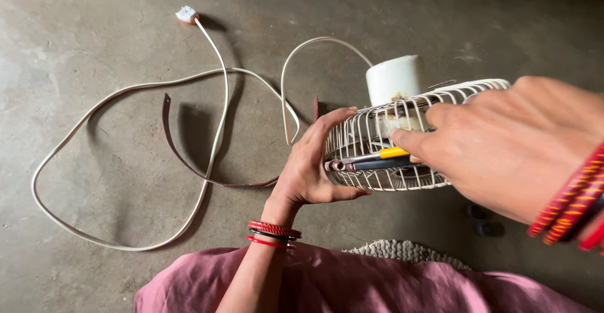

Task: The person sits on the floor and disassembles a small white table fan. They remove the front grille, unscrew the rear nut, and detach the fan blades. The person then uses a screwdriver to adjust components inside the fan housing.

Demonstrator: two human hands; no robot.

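A white wire fan guard (377, 134) with its white motor housing (395, 79) is held above the concrete floor. My left hand (311, 165) grips the guard's left rim. My right hand (503, 140) holds a pair of pliers (371, 159) with yellow and dark handles, whose jaws point left against the guard's rim next to my left thumb.
The fan's white cord (217, 130) loops across the floor to a white plug (187, 15). A dark red curved rim band (182, 156) lies among the cord loops. A woven mat (402, 250) and my pink clothing (352, 288) are at the bottom.
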